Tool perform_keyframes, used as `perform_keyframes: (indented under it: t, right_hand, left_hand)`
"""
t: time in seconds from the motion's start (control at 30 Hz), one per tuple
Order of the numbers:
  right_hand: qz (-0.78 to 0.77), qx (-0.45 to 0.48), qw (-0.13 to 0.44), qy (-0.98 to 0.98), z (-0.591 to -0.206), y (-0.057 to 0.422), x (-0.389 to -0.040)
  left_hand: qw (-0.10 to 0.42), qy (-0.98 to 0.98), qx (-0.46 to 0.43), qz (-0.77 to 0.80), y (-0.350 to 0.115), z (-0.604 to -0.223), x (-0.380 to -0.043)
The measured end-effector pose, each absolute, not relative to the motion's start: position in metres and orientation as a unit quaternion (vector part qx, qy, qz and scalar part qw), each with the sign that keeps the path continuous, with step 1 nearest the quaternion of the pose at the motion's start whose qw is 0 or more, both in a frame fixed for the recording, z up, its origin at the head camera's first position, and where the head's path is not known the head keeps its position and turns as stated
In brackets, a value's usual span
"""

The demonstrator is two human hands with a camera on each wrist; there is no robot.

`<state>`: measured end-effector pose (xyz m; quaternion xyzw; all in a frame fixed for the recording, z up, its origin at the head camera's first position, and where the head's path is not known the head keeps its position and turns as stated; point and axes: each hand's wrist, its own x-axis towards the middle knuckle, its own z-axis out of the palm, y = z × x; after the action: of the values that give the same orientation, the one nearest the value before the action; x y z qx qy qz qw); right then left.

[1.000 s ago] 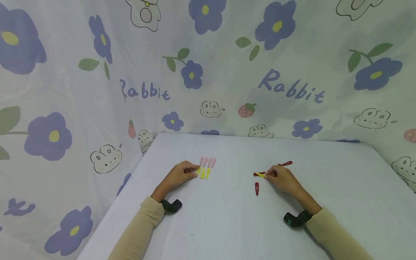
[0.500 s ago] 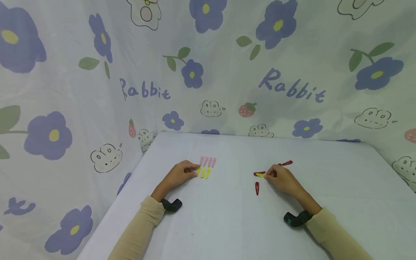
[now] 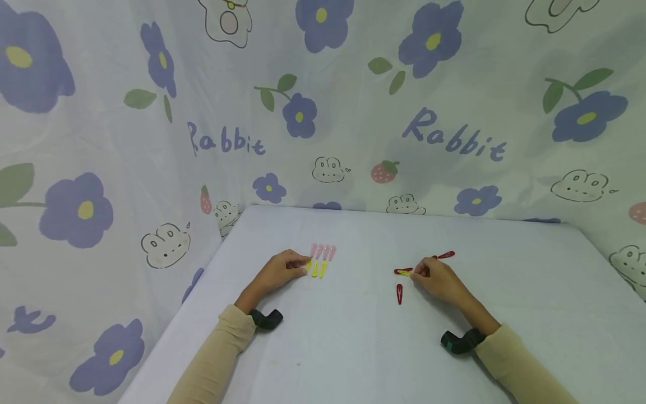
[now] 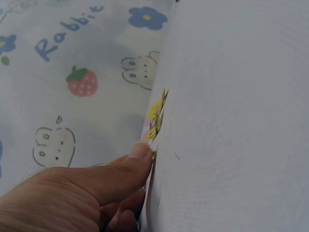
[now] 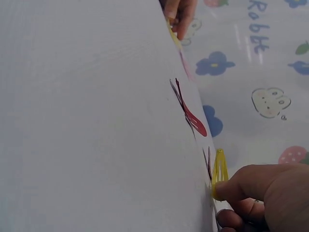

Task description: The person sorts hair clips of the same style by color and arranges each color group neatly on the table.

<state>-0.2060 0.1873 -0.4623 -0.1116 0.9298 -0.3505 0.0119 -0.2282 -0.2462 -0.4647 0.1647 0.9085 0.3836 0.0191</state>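
My right hand (image 3: 440, 279) pinches a yellow snap hair clip (image 5: 220, 166) by its wide end, thumb and fingers together. In the head view the clip overlaps a red hair clip (image 3: 397, 271). A second red hair clip (image 3: 400, 294) lies just nearer to me, and another red hair clip (image 3: 447, 255) is beyond the hand. On the left, my left hand (image 3: 280, 269) has thumb and index finger on the leftmost yellow hair clip (image 3: 309, 266), mostly hidden by the fingertips. Beside it lie two more yellow hair clips (image 3: 323, 269) in a row.
Behind the yellow row, several pink hair clips (image 3: 326, 252) lie side by side. Everything rests on a white-covered table (image 3: 348, 336). A printed curtain (image 3: 353, 101) with flowers and rabbits rises along its back and left edges. Each wrist wears a black strap mount (image 3: 267, 319).
The yellow hair clip in my right hand tilts slightly over the red one. The left hand stays at the yellow row, and the other clips stay where they were.
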Motion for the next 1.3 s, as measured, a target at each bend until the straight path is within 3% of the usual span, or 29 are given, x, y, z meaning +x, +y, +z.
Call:
perform_keyframes:
  t: [0.6,1.3]
  right_hand:
    - [-0.451,-0.073,0.037,0.889,-0.45,0.189,-0.205]
    - [-0.503,-0.119,-0.063,0.854,-0.423,0.173,-0.207]
  left_hand:
    - [0.005,0.901,0.193,0.388,-0.248,-0.469,-0.23]
    - [0.008,0.902,0.18,0.391,-0.249,-0.466,-0.227]
